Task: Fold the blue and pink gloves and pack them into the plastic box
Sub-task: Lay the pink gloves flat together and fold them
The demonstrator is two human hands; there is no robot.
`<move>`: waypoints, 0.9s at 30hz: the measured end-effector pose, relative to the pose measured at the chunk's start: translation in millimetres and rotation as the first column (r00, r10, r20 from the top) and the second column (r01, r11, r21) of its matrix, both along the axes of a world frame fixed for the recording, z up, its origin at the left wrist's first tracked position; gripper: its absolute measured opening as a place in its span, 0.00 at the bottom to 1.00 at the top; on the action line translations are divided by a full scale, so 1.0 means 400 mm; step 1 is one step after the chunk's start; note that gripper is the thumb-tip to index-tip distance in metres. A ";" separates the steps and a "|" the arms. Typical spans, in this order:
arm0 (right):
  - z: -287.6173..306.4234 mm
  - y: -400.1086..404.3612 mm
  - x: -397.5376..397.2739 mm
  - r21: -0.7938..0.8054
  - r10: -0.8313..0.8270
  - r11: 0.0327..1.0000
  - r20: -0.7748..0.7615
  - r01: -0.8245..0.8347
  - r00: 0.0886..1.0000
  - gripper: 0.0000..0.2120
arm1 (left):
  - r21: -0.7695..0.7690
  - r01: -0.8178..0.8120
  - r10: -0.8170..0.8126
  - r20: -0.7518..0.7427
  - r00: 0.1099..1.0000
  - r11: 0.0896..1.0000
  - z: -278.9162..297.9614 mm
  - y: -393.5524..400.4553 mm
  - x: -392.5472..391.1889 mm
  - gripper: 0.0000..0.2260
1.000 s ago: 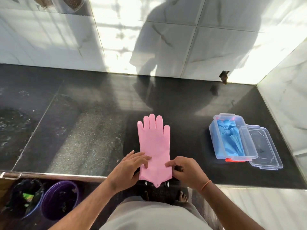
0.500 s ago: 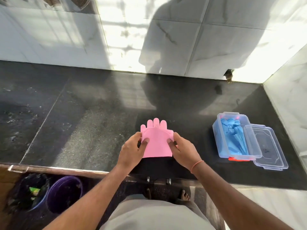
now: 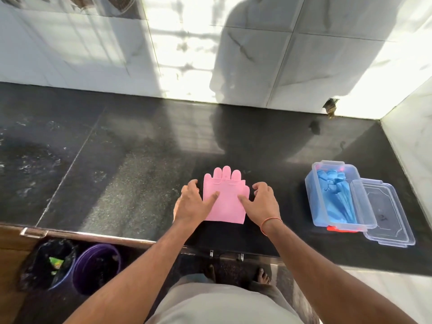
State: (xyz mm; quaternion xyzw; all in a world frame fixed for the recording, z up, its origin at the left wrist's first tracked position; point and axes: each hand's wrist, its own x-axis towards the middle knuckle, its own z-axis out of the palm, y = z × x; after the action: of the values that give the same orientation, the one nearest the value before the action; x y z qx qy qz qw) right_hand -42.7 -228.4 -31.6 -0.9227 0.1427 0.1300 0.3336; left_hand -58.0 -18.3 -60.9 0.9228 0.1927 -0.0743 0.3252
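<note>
Both hands are resting open on the pink glove [image 3: 224,202], neither one closed around anything: my left hand [image 3: 192,203] is pressing its thumb onto the glove's left half, and my right hand [image 3: 260,202] is pressing its thumb onto the right half, the other fingers spread and arching over the dark desk [image 3: 131,174] just beside the glove's edges. I am flattening a glove folded in half, its cuff edge lying up near its fingers, which are poking out beyond the fold on the side away from me.

To do this step well, I judge I should be keeping both thumbs pressing evenly so the rubbery layers stay aligned, then folding once more before lifting.

Well to the right of the glove, the clear plastic box [image 3: 314,202] is standing open with the blue gloves [image 3: 336,197] already lying inside, and its lid [image 3: 388,216] is lying touching the box's right side.
</note>
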 end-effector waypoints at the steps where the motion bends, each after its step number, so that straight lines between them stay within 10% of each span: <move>1: -0.004 -0.002 -0.010 0.066 -0.065 0.996 -0.029 0.067 0.997 0.30 | 0.004 0.005 -0.005 -0.018 1.000 1.000 0.001 -0.004 0.003 0.43; 13: 0.016 0.043 -0.044 0.622 -0.169 0.640 -0.459 0.451 0.872 0.15 | -0.407 -0.054 -0.019 -0.174 0.985 0.912 0.009 -0.011 0.042 0.08; 27: 0.061 -0.052 -0.035 0.665 -0.153 0.720 -0.126 0.198 0.980 0.16 | -0.863 0.050 -0.016 0.048 0.999 0.502 0.066 -0.083 0.043 0.23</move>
State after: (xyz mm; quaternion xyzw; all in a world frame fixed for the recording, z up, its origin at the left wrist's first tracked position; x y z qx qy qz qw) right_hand -56.8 -249.3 -7.2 -0.7169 0.1831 0.1691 0.6511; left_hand -41.0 -51.4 -34.4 0.6424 0.1069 -0.1509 0.7437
